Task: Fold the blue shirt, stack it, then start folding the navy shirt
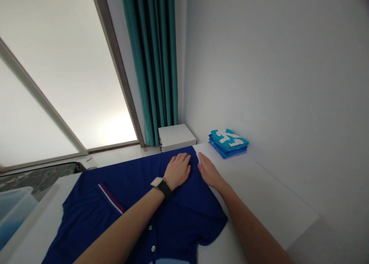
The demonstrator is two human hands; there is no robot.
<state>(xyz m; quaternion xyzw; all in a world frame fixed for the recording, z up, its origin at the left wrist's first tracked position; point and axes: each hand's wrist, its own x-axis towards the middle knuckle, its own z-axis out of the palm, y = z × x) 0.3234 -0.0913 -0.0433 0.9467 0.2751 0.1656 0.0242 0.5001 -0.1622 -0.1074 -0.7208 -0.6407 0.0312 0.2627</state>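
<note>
A dark blue buttoned shirt (141,171) lies spread over the white table. White buttons run down its near middle, and a folded-over part bears a white and red striped band. My left hand (177,169), with a watch on its wrist, rests flat on the cloth near the far right corner, fingers slightly bent and holding nothing. Just right of it, my right hand (210,173) stands on edge along the shirt's right border. Its fingers are stretched out with no cloth between them.
On the far part of the white table (259,194) sits a stack of folded blue clothes (227,142), close to the wall. A white cabinet (177,137) stands beyond the table before a green curtain (155,64). A translucent bin (14,214) is at lower left.
</note>
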